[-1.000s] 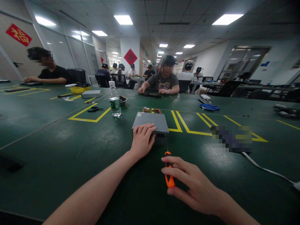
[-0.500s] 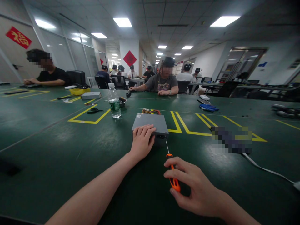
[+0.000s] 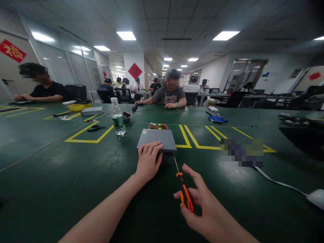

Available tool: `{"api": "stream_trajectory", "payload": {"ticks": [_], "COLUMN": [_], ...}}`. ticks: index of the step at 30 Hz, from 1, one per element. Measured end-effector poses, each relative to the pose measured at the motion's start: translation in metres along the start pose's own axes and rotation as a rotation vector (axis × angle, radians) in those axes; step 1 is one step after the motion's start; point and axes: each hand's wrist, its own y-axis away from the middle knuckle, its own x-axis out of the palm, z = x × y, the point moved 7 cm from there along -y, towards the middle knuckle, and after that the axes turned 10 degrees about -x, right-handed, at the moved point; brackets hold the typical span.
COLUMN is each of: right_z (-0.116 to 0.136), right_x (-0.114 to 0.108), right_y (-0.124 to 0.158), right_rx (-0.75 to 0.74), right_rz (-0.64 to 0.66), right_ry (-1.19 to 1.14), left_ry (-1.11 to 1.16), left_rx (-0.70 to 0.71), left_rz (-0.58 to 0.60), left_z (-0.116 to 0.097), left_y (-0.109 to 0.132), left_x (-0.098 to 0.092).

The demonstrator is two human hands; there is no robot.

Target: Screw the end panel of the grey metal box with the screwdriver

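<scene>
A grey metal computer power supply [image 3: 162,136] sits on the green table, with a bundle of coloured wires [image 3: 158,126] behind it. My left hand [image 3: 149,160] grips its near left part, fingers lying over the top and thumb down by the front face. In my right hand [image 3: 199,197] is an orange and black screwdriver [image 3: 185,194], held lightly by the handle between thumb and a finger while the index finger is lifted off. Its thin shaft points up and left, the tip at the lower right corner of the front face.
A water bottle [image 3: 118,118] stands left of the power supply, near a small bowl [image 3: 127,117]. Black pliers [image 3: 95,128], a yellow tray [image 3: 79,107] and another grey box [image 3: 92,111] lie farther left. Blue gloves [image 3: 217,119] and a white cable [image 3: 278,184] are to the right. Other people sit beyond.
My right index finger has lifted away from the screwdriver and the other fingers have shifted on the handle. The whole view has moved slightly; my left hand stays on the power supply.
</scene>
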Motion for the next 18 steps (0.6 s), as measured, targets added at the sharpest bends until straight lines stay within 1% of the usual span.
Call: {"api": "stream_trajectory", "payload": {"ticks": [1, 3, 5, 8, 13, 15, 18], "right_z": [-0.005, -0.013, -0.021, -0.031, -0.036, -0.037, -0.039], "right_x": [0.002, 0.003, 0.0, -0.003, -0.002, 0.0, 0.01], "right_y": [0.0, -0.002, -0.005, -0.008, -0.004, -0.003, -0.003], "right_rx": [0.072, 0.17, 0.242, 0.329, 0.422, 0.437, 0.445], "right_rz": [-0.015, -0.102, -0.224, -0.352, -0.48, -0.522, -0.507], "right_ry": [-0.101, -0.296, -0.474, -0.661, -0.838, -0.896, -0.962], "left_ry": [-0.008, -0.02, -0.017, -0.003, -0.007, -0.009, -0.008], "left_rx": [-0.003, -0.009, -0.012, -0.012, -0.013, -0.013, -0.013], "left_rz": [0.002, 0.007, 0.014, 0.022, 0.009, 0.006, 0.017], "left_z": [0.0, 0.0, 0.001, 0.001, 0.001, 0.0, 0.0], "left_y": [0.0, 0.0, 0.0, 0.0, 0.0, 0.0, 0.0], "left_x": [0.0, 0.001, 0.002, 0.002, 0.001, 0.001, 0.001]}}
